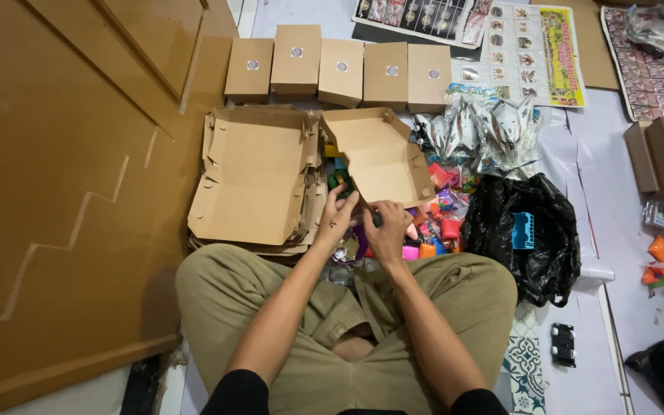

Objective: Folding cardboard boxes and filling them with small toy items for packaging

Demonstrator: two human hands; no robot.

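Floor surface holds stacked flat cartons [251, 180] and an open brown box [382, 157]. Left hand [337, 217] pinches a green toy [341, 181] at the box's edge. Right hand [388, 230] is curled beside it over colourful small toys [439, 223]; its contents cannot be told.

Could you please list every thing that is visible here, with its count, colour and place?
closed boxes: five, brown, row at top
open box: one, brown, before the hands
flat box blanks: a stack, brown, left of the open box
small toys: many, mixed colours, right of the hands
foil packets: several, silver, upper middle
plastic bag: one, black, right
printed sheets: several, colourful, top right
left hand: holding a green item
right hand: beside the left, contents unclear
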